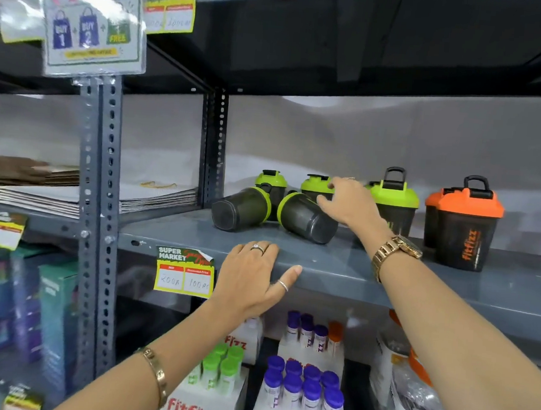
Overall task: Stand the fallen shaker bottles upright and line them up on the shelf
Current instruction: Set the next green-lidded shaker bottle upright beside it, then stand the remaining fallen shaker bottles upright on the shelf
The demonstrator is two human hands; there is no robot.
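Two dark shaker bottles with green lids lie on their sides on the grey shelf point(338, 267), bases toward me: one on the left point(240, 208) and one in the middle point(306, 218). Behind them stand two green-lidded shakers, one point(271, 179) at the left and one point(315, 184) beside it. Another green-lidded shaker point(394, 197) stands further right, then orange-lidded shakers point(466, 225). My right hand point(349, 200) reaches over the middle fallen bottle, fingers spread, touching the lid of the standing one behind. My left hand point(254, 274) rests flat on the shelf's front edge.
A yellow price tag point(183, 274) hangs on the shelf lip. A steel upright point(98, 193) stands at the left, with stacked paper bags point(71, 197) beyond it. Below are boxes of small purple-capped bottles point(301, 386) and green-capped ones point(222, 364). A promo sign point(93, 22) hangs above.
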